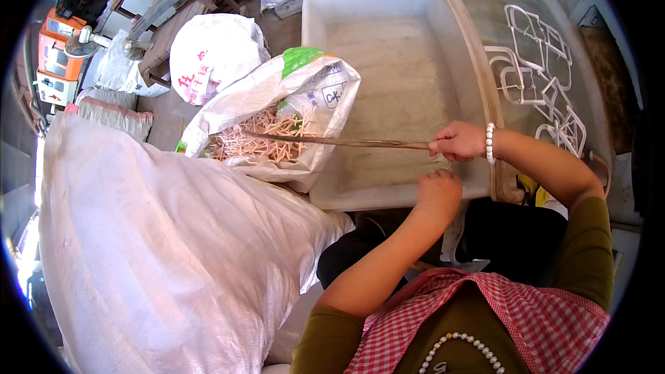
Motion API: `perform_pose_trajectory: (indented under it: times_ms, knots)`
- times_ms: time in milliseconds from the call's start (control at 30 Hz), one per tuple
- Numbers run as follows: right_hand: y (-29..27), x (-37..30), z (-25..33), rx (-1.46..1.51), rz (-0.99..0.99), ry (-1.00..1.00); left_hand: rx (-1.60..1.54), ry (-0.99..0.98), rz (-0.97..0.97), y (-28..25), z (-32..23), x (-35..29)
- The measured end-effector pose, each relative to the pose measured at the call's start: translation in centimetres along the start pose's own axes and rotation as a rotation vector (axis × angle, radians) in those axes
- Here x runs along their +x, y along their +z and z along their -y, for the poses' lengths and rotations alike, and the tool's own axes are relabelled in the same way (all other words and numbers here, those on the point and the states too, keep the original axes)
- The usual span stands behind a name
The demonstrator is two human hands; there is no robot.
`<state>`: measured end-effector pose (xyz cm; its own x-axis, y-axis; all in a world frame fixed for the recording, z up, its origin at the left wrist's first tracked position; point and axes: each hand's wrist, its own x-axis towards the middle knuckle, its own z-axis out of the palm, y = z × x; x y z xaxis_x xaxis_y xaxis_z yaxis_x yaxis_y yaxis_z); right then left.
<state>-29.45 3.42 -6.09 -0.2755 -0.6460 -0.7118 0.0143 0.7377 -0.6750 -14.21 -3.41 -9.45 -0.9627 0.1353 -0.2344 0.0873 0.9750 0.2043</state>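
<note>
Right hand [458, 141] clamps a thin rod [332, 141] reaching into the open sack [277, 107] of pale sticks [260, 140], frame centre; raking looks under way. Left hand [438, 190] rests closed on the tub [388, 190] rim, its grip unclear.

The woven plastic sack [173, 249] looks glossy white; the tub [388, 69] beside it is smooth matt plastic, and the thin stick [332, 141] dull, rough wood.

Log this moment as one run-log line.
right hand: grips long stick | stick tip: in open sack of pale pieces | left hand: closed, at white tub rim
</note>
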Motion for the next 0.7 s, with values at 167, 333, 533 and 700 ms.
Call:
perform_pose_trajectory:
  times_ms: [167,333,533,700]
  knots:
    - [2.4,2.2,0.0,0.351,0.12,0.029,-0.008,0.042,-0.022,-0.2,-0.4,-0.2]
    - [5.4,6.1,4.6,0.594,0.105,-0.052,-0.06,0.026,0.143,-1.4,0.0,0.0]
    - [5.6,11.3,8.6,0.643,0.03,-0.143,-0.024,-0.01,0.097,1.5,-0.3,-0.8]
    - [5.1,12.5,9.9,0.62,-0.006,-0.173,-0.116,0.049,0.164,1.9,-1.2,-0.9]
